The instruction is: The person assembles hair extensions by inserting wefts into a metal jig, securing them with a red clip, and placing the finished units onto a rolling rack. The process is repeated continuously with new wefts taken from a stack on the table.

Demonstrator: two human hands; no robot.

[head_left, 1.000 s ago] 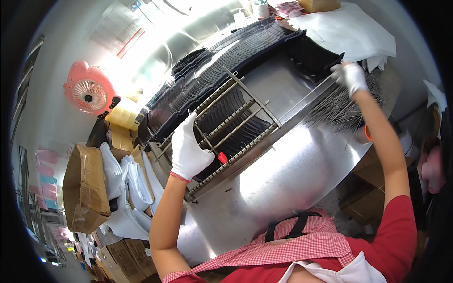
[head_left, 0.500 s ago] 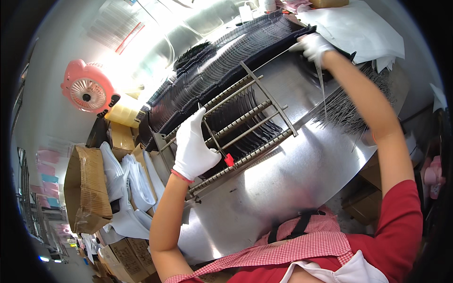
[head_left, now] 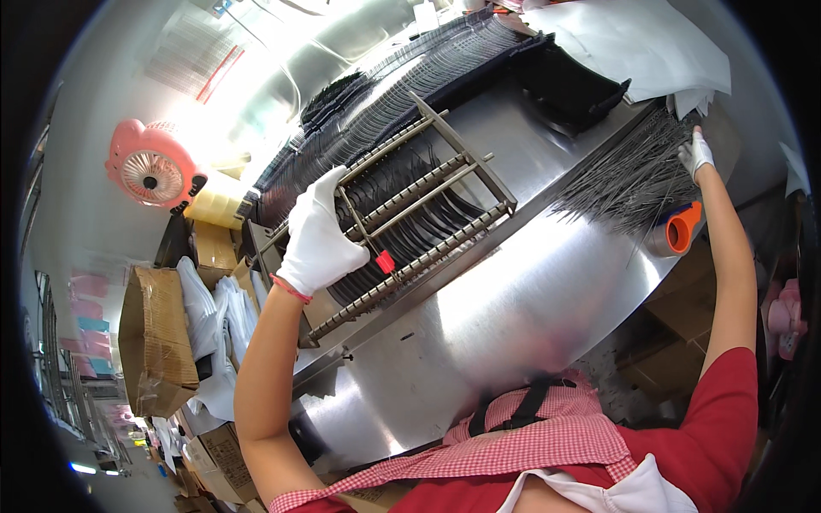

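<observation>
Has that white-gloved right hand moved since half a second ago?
Yes, rightward and down the picture: the white-gloved right hand went from the curved black piece to the right end of the pile of thin grey rods.

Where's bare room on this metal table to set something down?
Widest free patch: steel tabletop between the slotted metal rack and the checked apron. Smaller: between the rack's right end and the curved black piece. Crowded: the back, with nested black pieces, and the right, with thin grey rods.

Pink fan, brown cardboard box
</observation>
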